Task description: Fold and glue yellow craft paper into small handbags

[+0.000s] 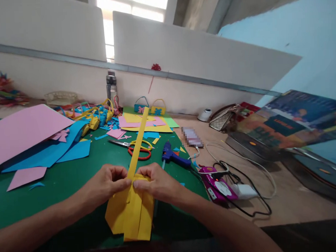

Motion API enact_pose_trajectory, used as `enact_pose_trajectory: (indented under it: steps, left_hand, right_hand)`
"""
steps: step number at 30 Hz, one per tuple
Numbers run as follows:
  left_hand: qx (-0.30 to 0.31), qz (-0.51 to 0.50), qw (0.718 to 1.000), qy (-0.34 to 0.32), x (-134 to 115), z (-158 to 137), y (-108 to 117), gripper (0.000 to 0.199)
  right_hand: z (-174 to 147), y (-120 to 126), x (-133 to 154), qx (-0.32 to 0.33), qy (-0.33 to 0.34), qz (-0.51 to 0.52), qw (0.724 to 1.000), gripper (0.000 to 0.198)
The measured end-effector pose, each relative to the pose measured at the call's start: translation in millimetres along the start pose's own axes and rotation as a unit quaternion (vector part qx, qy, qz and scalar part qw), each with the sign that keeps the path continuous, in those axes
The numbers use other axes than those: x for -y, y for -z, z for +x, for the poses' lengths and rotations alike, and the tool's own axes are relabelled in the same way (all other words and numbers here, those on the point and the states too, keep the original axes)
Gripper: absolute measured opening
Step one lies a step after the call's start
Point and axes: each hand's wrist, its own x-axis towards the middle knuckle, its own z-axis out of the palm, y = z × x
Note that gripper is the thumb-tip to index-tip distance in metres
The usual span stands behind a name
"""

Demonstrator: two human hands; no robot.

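Near the front edge of the green mat, both hands hold a folded yellow paper piece [138,219]. A long yellow paper strip [139,141] slants up and away from its top. My left hand [112,181] pinches the strip's lower end between thumb and fingers. With thumb in front and fingers behind, my right hand [156,181] grips the upper right edge of the folded paper. Beyond the hands lie scissors [140,152] with red and yellow handles, partly covered by the strip. A blue glue gun [174,155] rests to the right of them.
Pink [33,127] and blue sheets [58,144] spread on the left. Several small paper bags [94,119] and scraps lie behind. A purple power strip [218,186] with cables, a phone [192,136] and a handbag [224,118] are on the right.
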Motion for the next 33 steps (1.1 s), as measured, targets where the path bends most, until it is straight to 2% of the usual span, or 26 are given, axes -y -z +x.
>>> enact_pose_trajectory:
  steps: [7,11,15,20,33]
  left_hand:
    - [0.004,-0.004,1.000,-0.005,2,2,-1,0.026]
    - [0.015,-0.019,1.000,0.002,0,0,-3,0.023]
    - [0.034,0.000,0.999,-0.007,-2,-2,-5,0.025]
    - [0.024,0.090,0.994,-0.049,2,-2,-6,0.030]
    - [0.000,0.120,0.992,-0.043,8,2,-8,0.028]
  right_hand:
    - [1,1,-3,0.023,0.029,-0.006,0.999,0.008]
    - [-1,1,-2,0.031,0.044,-0.009,0.999,0.018]
    - [-1,-1,0,0.009,0.055,-0.047,0.997,0.019]
    - [-3,-5,3,-0.039,0.075,-0.074,0.994,0.010]
    - [-1,-4,-1,-0.036,0.087,-0.113,0.989,0.010]
